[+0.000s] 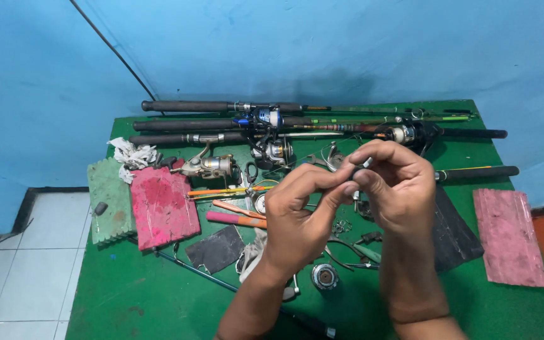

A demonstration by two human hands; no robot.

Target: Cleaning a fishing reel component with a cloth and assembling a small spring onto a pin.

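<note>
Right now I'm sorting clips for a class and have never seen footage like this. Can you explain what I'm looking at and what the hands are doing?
There is one picture, taken by a camera worn on a person's head, looking down at their own two bare hands over a green table against a blue wall. The left hand and right hand meet above the table, pinching a small metal part between the fingertips; what exactly it is, I cannot tell. Along the far edge lie several fishing rods with spinning reels. Nearer are pink and green foam pads, an orange-handled tool and a loose reel spool.
</note>
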